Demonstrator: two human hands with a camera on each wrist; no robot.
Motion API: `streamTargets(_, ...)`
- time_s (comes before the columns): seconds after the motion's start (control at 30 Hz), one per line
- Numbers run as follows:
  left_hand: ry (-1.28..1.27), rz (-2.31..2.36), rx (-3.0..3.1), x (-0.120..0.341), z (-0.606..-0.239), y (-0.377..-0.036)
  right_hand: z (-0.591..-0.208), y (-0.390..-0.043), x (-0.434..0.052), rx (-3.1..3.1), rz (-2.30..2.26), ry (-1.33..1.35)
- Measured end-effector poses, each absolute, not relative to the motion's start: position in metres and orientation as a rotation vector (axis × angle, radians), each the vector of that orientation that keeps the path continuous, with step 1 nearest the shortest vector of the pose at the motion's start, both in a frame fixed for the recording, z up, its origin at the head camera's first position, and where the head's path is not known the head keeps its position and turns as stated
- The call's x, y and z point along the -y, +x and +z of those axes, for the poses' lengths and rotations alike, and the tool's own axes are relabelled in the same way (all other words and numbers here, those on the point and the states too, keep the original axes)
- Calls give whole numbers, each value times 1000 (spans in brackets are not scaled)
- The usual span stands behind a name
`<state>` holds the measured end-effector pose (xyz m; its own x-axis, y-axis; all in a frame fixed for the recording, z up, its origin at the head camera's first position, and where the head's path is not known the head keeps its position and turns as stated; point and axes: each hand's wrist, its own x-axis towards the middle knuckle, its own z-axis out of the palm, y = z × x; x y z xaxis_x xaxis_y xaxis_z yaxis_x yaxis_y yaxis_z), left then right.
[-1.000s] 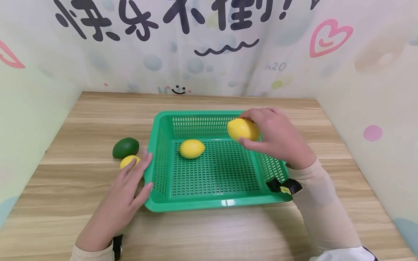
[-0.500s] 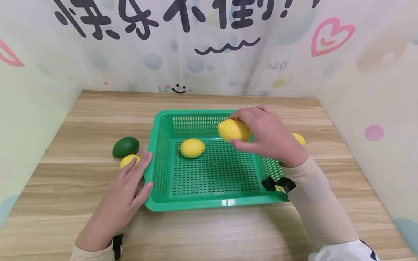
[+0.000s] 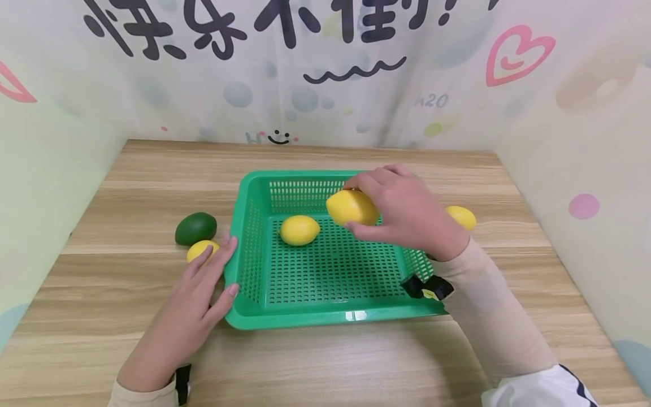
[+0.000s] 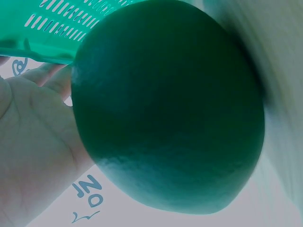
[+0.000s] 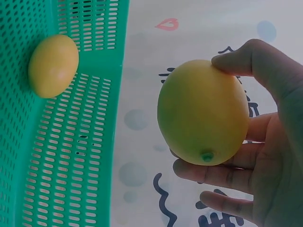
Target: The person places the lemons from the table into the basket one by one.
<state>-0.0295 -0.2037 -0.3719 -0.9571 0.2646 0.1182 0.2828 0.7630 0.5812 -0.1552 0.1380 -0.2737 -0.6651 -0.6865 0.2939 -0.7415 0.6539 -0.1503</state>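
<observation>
Between the thumb and fingers of my right hand [image 3: 407,212] a yellow lemon [image 3: 351,207] is gripped above the green plastic basket [image 3: 325,319]; its green stem spot shows in the right wrist view. A second lemon [image 3: 299,230] lies on the basket floor, left of the middle. My left hand [image 3: 185,316] touches the basket's left rim with extended fingers. Partly covered by those fingers is another lemon [image 3: 201,250] on the table. Just beyond it sits a smooth dark green fruit [image 3: 196,229]. A large green rounded fruit [image 4: 170,109] fills much of the left wrist view, beside the palm.
One more lemon [image 3: 461,217] lies on the wooden table [image 3: 325,367] right of the basket, partly hidden by my right forearm. Printed wall sheets [image 3: 325,102] stand behind the table and on both sides.
My right hand has carried its lemon leftward over the basket, uncovering the lemon to the right of it. The left hand and basket have stayed in place.
</observation>
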Motion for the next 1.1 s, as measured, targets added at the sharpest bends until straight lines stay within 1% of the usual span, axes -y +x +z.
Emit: streamTargets(1.1, -440, -975, 2941, 203, -371, -29, -284, -152, -112, 2616, 366, 1365)
